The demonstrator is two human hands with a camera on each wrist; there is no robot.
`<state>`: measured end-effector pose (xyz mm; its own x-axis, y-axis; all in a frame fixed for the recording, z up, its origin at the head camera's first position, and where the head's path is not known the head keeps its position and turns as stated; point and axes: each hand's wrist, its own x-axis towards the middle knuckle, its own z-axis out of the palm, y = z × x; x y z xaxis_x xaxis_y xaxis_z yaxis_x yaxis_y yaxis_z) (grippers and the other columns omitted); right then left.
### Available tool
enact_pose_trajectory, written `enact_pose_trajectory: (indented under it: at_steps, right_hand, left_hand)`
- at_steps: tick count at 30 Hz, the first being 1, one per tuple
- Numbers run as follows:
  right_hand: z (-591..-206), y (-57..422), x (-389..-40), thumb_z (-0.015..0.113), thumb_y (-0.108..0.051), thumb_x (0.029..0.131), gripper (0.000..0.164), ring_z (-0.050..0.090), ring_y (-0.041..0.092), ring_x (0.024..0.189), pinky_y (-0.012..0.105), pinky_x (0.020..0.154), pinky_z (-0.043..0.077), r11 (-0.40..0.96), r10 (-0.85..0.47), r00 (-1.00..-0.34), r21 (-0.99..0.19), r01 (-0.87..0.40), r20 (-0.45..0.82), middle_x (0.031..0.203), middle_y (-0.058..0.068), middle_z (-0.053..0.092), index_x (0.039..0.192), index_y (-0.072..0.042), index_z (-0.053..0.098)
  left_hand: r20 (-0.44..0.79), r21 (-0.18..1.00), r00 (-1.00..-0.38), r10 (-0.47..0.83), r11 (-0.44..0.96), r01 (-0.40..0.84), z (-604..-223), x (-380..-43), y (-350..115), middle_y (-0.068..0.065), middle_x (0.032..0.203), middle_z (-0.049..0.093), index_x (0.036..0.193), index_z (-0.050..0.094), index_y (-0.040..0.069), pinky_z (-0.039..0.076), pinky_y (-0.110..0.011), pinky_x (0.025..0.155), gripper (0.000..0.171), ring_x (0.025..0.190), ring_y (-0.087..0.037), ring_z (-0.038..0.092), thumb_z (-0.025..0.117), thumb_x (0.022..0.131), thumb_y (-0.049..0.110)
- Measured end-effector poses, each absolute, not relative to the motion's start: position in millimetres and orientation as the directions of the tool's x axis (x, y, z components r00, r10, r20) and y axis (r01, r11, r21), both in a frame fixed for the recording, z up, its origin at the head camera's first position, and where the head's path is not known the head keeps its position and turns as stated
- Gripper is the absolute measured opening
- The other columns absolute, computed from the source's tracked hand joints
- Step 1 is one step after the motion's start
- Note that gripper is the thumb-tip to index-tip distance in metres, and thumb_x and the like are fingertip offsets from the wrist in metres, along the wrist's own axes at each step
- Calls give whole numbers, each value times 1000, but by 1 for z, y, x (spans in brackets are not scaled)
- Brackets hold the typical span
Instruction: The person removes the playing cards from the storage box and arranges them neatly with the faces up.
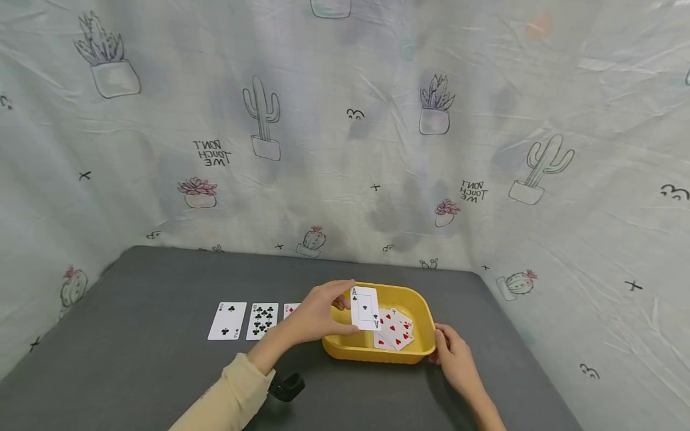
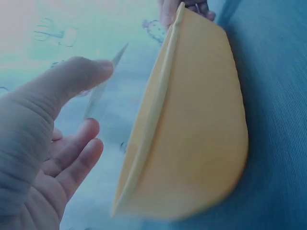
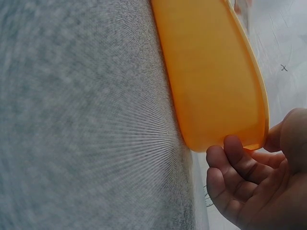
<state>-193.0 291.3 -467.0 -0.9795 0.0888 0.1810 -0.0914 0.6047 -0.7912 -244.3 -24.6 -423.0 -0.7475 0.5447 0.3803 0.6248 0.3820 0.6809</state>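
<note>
My left hand [image 1: 317, 312] pinches an ace of clubs [image 1: 365, 308] by its edges, thumb below and fingers above. The card is held up over a yellow plastic bin [image 1: 377, 356], its face toward the head camera. In the left wrist view the same playing card [image 2: 98, 93] appears nearly edge-on behind the thumb. Several heart cards [image 1: 398, 330] lie overlapping inside the bin. At the bin's right end my right hand [image 1: 455, 359] grips the rim; the right wrist view shows its fingers [image 3: 242, 165] against the outer wall and the thumb at the rim.
Left of the bin, a two of clubs [image 1: 227, 321], another club card [image 1: 262, 320] and a diamond card [image 1: 291, 309] lie face up in a row. My left forearm partly covers the diamond card. A patterned curtain [image 1: 334, 149] hangs behind the grey table [image 1: 135, 359].
</note>
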Motion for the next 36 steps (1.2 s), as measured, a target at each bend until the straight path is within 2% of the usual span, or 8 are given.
enact_pose_trajectory:
  at_steps: [2, 5, 9, 15, 20, 23, 29, 36]
  right_hand:
    - [-468, 292, -194, 45, -15, 106, 31, 61, 26, 65, 28, 59, 51, 608, 89, -979, -788, -94, 185, 75, 9, 62, 126, 5, 57]
    - [-468, 292, -194, 45, -15, 106, 31, 61, 24, 65, 28, 59, 51, 610, 91, -978, -787, -96, 189, 74, 8, 61, 126, 5, 58]
    - [-467, 293, -192, 45, -15, 106, 30, 61, 23, 64, 28, 59, 50, 611, 94, -978, -786, -93, 188, 73, 8, 61, 125, 5, 58]
    - [-466, 295, -189, 45, -16, 106, 31, 61, 22, 65, 28, 59, 51, 611, 90, -980, -787, -87, 178, 75, 7, 61, 126, 5, 58]
    - [-465, 296, -190, 45, -15, 106, 31, 61, 23, 65, 28, 59, 50, 611, 86, -980, -786, -91, 180, 75, 9, 62, 126, 5, 58]
    - [-464, 297, -190, 46, -14, 106, 30, 61, 23, 65, 28, 58, 50, 618, 89, -980, -781, -88, 180, 75, 8, 62, 126, 5, 58]
    - [-465, 298, -189, 46, -14, 106, 29, 61, 21, 64, 28, 57, 50, 621, 86, -981, -779, -83, 173, 75, 8, 62, 125, 5, 58]
    - [-463, 299, -187, 45, -14, 106, 30, 59, 18, 62, 28, 57, 50, 620, 80, -982, -780, -84, 170, 73, 7, 61, 125, 4, 58]
  left_hand:
    - [385, 652, -739, 553, 403, 642, -419, -236, -45, -3, 119, 57, 148, 43, 5, 52, -30, 77, 87, 91, -18, 59, 87, 76, 25]
    - [381, 599, -737, 558, 459, 656, -417, -224, -80, -3, 126, 55, 148, 44, 8, 51, -30, 71, 87, 94, -17, 57, 87, 75, 28]
    - [383, 542, -776, 500, 559, 628, -422, -209, -132, -5, 139, 50, 147, 46, 12, 50, -31, 70, 87, 96, -13, 55, 87, 74, 36]
    - [430, 454, -827, 362, 705, 545, -429, -189, -215, -3, 114, 57, 140, 54, 10, 44, -31, 62, 87, 85, -15, 50, 89, 68, 45]
    - [434, 374, -843, 317, 788, 489, -437, -183, -269, -8, 107, 57, 137, 56, 7, 42, -31, 59, 89, 84, -20, 51, 90, 64, 47]
    - [425, 368, -850, 312, 798, 477, -444, -184, -288, -8, 106, 56, 136, 57, 9, 42, -30, 57, 88, 83, -19, 51, 90, 64, 47]
    - [305, 423, -906, 293, 811, 405, -455, -190, -311, -10, 107, 55, 137, 57, 10, 42, -32, 58, 86, 80, -18, 50, 89, 67, 48]
    - [272, 349, -917, 290, 859, 375, -468, -198, -321, -13, 107, 56, 133, 59, 5, 46, -42, 66, 91, 91, -25, 51, 88, 63, 56]
